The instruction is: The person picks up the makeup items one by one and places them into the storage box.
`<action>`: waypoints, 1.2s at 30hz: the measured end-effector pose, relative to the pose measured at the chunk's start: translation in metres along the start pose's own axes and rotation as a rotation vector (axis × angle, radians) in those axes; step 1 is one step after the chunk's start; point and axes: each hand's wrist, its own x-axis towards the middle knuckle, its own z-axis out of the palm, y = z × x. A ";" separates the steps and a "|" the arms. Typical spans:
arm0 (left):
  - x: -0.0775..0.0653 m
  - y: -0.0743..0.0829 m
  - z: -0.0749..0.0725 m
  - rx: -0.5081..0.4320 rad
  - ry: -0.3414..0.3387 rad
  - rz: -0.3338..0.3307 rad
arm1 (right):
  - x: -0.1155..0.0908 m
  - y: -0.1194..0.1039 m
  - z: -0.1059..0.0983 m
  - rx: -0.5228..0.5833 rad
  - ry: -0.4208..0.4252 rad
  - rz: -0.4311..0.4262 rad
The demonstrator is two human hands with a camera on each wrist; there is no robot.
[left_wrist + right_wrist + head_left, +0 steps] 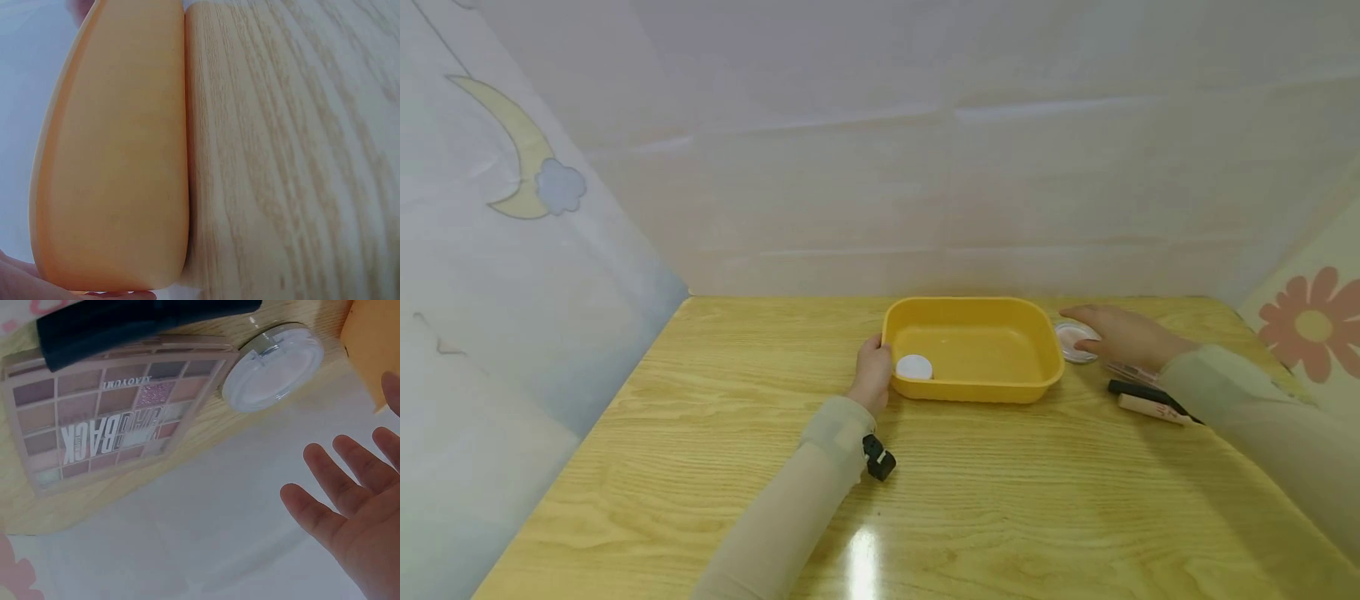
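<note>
A yellow plastic basin point(977, 390) stands on the wooden table, with a white round item point(914, 367) in its near left corner. My left hand point(872, 372) holds the basin's left end; its fingers show at the lower edge of the left wrist view. To the right of the basin, my right hand point(1123, 333) hovers with spread fingers, holding nothing. Close below it lies a round clear-lidded compact point(275, 365). Beside the compact is an eyeshadow palette point(119, 406) with many colour pans under a lettered clear lid.
A black stick-like item point(1138, 390) and a pale pink tube point(1152, 409) lie near the palette, under the right forearm. A covered wall point(820, 192) rises behind the table point(737, 458). A small black device point(878, 457) sits at the left wrist.
</note>
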 end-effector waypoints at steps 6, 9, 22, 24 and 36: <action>0.001 0.001 -0.001 -0.004 0.006 -0.011 | 0.001 0.003 0.002 0.031 -0.015 0.030; 0.002 0.000 -0.001 -0.005 0.007 -0.014 | 0.003 0.005 0.003 0.044 -0.018 0.036; 0.002 -0.002 -0.003 0.012 0.010 -0.004 | 0.008 0.019 0.015 0.104 -0.024 0.085; 0.002 -0.002 -0.002 0.011 0.011 -0.007 | 0.008 0.021 0.015 0.112 -0.033 0.094; 0.000 -0.001 -0.003 0.003 0.007 -0.006 | 0.019 0.031 0.023 0.124 -0.083 0.096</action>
